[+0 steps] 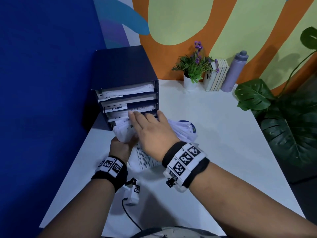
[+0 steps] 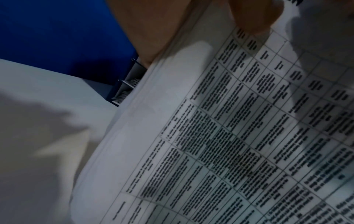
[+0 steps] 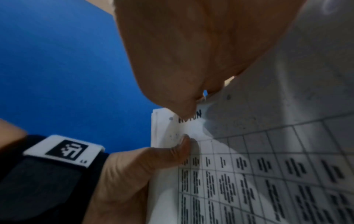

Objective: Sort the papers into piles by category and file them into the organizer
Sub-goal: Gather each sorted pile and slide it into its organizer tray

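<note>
A dark organizer (image 1: pixel 123 74) with several shelves stands at the table's back left; one shelf bears an "ADMIN" label (image 1: pixel 116 108). My left hand (image 1: pixel 120 146) grips the near left edge of a stack of printed papers (image 1: pixel 145 158), whose far end is at a lower shelf. The left thumb (image 3: pixel 153 159) pinches the stack's corner. My right hand (image 1: pixel 149 127) lies flat on top of the papers, fingers straight and pointing into the organizer. The left wrist view is filled by the top sheet's printed table (image 2: pixel 229 136). Upper shelves hold other papers (image 1: pixel 127 89).
Along the back wall stand a potted plant with purple flowers (image 1: pixel 193 73), a few books (image 1: pixel 217 76) and a lilac bottle (image 1: pixel 235 71). A large leafy plant (image 1: pixel 283 117) is at the table's right edge. A small white device with a cable (image 1: pixel 133 193) lies near me.
</note>
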Demonstrator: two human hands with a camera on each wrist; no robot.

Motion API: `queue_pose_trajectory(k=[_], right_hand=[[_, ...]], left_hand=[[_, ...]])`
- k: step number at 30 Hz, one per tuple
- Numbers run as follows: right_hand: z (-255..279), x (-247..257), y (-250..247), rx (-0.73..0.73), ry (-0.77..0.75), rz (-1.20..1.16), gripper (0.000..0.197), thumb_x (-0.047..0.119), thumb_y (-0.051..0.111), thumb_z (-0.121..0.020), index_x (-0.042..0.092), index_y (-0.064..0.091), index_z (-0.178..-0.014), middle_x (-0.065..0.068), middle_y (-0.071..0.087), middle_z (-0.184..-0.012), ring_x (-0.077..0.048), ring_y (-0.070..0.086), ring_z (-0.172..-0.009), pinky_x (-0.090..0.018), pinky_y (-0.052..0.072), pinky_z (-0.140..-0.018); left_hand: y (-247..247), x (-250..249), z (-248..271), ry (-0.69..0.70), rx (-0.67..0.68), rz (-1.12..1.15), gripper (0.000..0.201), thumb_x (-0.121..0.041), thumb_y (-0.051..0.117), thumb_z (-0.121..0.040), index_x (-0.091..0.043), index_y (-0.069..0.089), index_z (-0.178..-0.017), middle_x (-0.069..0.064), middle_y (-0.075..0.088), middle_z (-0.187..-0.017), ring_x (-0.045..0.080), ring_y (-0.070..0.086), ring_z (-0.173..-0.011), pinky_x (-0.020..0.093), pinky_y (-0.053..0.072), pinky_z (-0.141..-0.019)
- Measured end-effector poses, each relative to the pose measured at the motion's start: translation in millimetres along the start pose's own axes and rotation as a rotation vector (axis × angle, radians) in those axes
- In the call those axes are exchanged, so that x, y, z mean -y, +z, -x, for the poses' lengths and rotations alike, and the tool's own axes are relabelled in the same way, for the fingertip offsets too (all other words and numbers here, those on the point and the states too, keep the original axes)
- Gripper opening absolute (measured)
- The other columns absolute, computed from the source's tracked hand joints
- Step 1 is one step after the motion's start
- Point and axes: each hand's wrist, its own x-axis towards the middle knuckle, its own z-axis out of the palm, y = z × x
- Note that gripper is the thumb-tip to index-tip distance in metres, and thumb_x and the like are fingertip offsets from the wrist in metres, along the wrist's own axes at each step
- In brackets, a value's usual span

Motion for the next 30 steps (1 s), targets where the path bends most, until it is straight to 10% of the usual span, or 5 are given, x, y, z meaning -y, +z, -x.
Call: queue_pose_trajectory(k=[8, 13, 17, 23, 30], right_hand=[[30, -53, 10, -0.381, 0.292, -0.164, 0.034, 0.028, 0.055, -0.091, 0.021, 0.057, -0.125, 0.002, 0.065, -0.099, -0.024, 0.060, -0.094, -0.049, 0.035, -0.103], [58, -63, 37, -0.561, 0.674, -1.369, 0.070, -0.004, 0.060, -0.071, 0.044, 0.039, -0.117, 0.001, 0.049, -0.119, -0.019, 0.051, -0.111, -0.023, 0.046, -0.091], [58, -59, 53, -0.439, 0.877, -1.682, 0.064, -0.002, 0.054, -0.051, 0.048, 0.051, -0.091, -0.007, 0.050, -0.110, -0.027, 0.052, -0.095, -0.038, 0.047, -0.076], [54, -81, 43, -0.480, 0.775, -1.780, 0.056, -0.006, 0.056, -0.050, 0.031, 0.055, -0.092, -0.002, 0.058, -0.096, -0.021, 0.056, -0.079, -0.029, 0.047, -0.060], [51, -75, 56, -0.368, 0.844, -1.915, 0.057, -0.006, 0.048, -0.045, 0.018, 0.055, -0.095, -0.007, 0.061, -0.087, -0.024, 0.057, -0.076, -0.031, 0.045, -0.064]], left_hand=[[-7, -4, 8, -0.044, 0.031, -0.022, 0.027, -0.037, 0.077, -0.074, -0.014, 0.074, -0.088, 0.003, 0.076, -0.090, 0.019, 0.071, -0.087, 0.035, 0.056, -0.084], [-10, -4, 7, -0.091, 0.074, -0.025, 0.047, -0.048, 0.089, -0.052, -0.017, 0.075, -0.085, 0.003, 0.076, -0.091, 0.021, 0.071, -0.092, 0.041, 0.052, -0.091], [-8, -4, 8, -0.119, 0.120, 0.046, 0.039, -0.012, 0.085, -0.055, -0.015, 0.073, -0.091, 0.006, 0.075, -0.098, 0.022, 0.070, -0.096, 0.044, 0.050, -0.095], [-17, 0, 3, -0.129, 0.099, 0.101, 0.055, -0.023, 0.093, -0.050, -0.011, 0.073, -0.100, 0.011, 0.073, -0.104, 0.028, 0.069, -0.100, 0.048, 0.050, -0.093], [-2, 2, 3, -0.136, -0.070, 0.045, 0.047, 0.022, 0.042, -0.073, -0.008, 0.061, -0.103, 0.001, 0.067, -0.087, 0.026, 0.062, -0.081, 0.026, 0.046, -0.064]])
